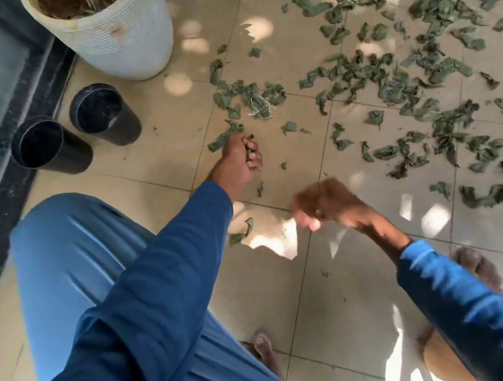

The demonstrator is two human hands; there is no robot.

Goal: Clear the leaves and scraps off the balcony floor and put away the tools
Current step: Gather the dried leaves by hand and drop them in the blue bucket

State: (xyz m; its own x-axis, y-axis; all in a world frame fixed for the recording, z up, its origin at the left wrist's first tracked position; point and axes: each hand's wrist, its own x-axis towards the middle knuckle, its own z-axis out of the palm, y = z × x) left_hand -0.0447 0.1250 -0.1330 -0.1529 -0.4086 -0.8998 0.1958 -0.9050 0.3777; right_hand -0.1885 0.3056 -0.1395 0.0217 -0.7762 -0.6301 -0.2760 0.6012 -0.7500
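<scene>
Nearest, the left sleeve (137,305) stretches toward the white planter (123,43). Short of it, the left hand (239,159) has its grip clenched on leaves (220,142). The right hand (327,205) is blurred and curled, its grip unreadable. Most remaining leaves sprawl right of the planter, nearer the right hand, which probably suits them better.

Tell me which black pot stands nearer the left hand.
The black pot beside the white planter; the other black pot stands farther from the left hand.
</scene>
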